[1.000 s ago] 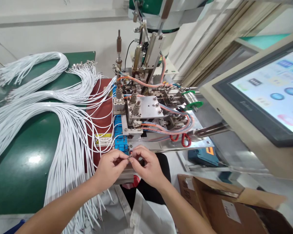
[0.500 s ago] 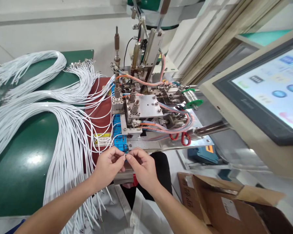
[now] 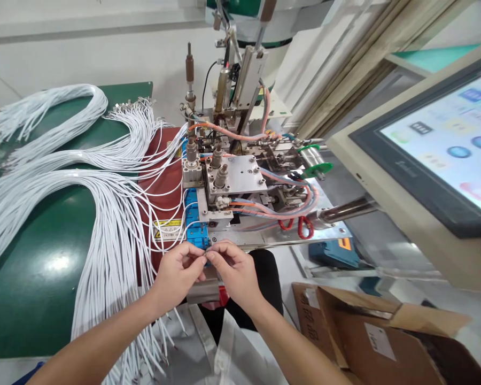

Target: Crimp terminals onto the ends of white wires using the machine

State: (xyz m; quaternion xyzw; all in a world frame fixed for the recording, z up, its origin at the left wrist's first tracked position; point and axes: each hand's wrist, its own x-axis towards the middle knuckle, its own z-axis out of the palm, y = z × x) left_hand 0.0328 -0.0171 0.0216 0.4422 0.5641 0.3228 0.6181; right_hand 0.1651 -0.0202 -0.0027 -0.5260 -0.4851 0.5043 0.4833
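My left hand (image 3: 179, 274) and my right hand (image 3: 237, 274) meet fingertip to fingertip at the front edge of the machine (image 3: 242, 176). Both are closed in a pinch on something tiny, mostly hidden by the thumbs and fingers. Just beyond the fingertips lies the near end of a row of blue holders (image 3: 196, 231). White cables (image 3: 108, 235) fan out from a thick bundle to my left, and single ones run over the brown-red plate (image 3: 164, 199) into the holders. Loose cable ends hang down beside my left forearm.
A green table (image 3: 28, 305) carries the cable bundles. To the right, a touchscreen panel (image 3: 417, 176) stands on a metal arm. A spool of wire (image 3: 315, 162) sits on the machine. Below right are an open cardboard box (image 3: 344, 331) and a dark blue case (image 3: 332, 253).
My right hand has shifted slightly, its fingers drawn a little closer over the left fingertips. The small pale bit seen between them is now covered. Cables and machine look the same.
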